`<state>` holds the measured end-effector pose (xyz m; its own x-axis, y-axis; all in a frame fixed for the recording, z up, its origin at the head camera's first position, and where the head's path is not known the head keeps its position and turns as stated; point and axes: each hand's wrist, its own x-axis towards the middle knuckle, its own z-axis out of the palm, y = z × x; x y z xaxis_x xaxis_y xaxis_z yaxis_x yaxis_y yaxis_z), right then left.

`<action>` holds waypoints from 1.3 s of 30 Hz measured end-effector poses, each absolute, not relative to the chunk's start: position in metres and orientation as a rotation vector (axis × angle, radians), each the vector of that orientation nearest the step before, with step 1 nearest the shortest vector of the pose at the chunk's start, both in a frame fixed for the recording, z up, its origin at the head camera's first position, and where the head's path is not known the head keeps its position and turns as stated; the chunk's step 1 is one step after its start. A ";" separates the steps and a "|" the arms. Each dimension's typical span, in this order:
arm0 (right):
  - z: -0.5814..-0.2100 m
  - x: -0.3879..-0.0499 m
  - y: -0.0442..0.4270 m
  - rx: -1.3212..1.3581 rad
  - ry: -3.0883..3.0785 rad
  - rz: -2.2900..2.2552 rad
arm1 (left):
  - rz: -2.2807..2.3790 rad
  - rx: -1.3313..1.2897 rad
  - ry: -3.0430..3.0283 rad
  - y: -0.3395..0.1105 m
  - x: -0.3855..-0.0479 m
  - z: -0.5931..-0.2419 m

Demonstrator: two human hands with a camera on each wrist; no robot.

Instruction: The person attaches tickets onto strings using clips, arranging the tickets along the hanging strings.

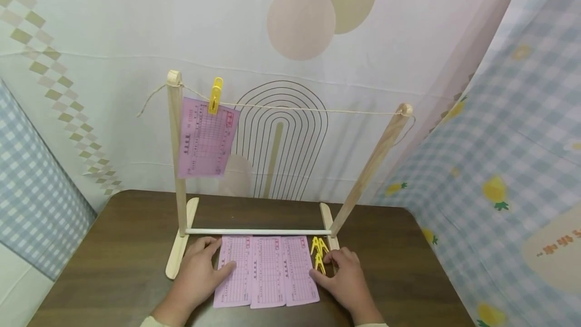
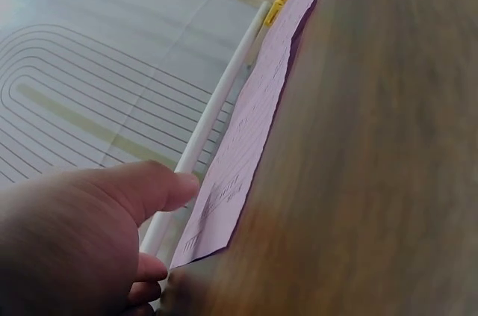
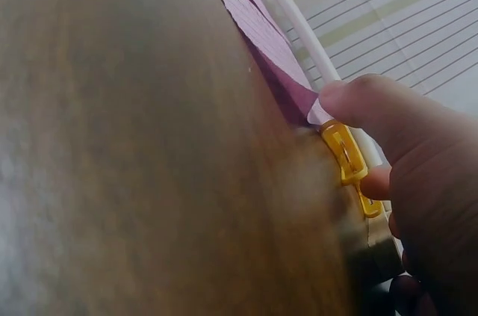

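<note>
Closest in, the left hand [image 1: 198, 269] and right hand [image 1: 345, 277] flank three pink slips [image 1: 268, 274] lying on the brown tabletop [image 1: 118, 266], fingers relaxed and gripping nothing. The slips look feather-light, limp and easily creased; I'd pinch one gently by a short edge. Yellow clips [image 1: 320, 265] lie beside the right hand. Beyond stands a wooden frame [image 1: 369, 170], a fourth slip [image 1: 206, 145] clipped to its string [image 1: 290, 108], before a patterned cloth [image 1: 136, 29].
</note>
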<state>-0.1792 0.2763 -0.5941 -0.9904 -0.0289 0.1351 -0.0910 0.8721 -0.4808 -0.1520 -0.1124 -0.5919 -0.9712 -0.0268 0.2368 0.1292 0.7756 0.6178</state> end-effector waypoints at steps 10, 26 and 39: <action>-0.599 -0.177 0.277 0.115 -2.900 0.762 | -0.927 -0.096 -2.724 -0.111 -0.151 -0.594; -0.599 -0.176 0.278 0.161 -2.846 0.787 | -0.924 -0.107 -2.665 -0.112 -0.151 -0.597; -0.603 -0.180 0.285 0.221 -2.770 0.847 | -0.901 -0.183 -2.602 -0.111 -0.151 -0.600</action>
<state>-0.1802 0.2855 -0.6026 -0.9608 -0.0746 0.2671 -0.2112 0.8209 -0.5305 -0.1507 -0.1109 -0.5998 -0.9196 -0.0012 0.3928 0.2419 0.7863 0.5686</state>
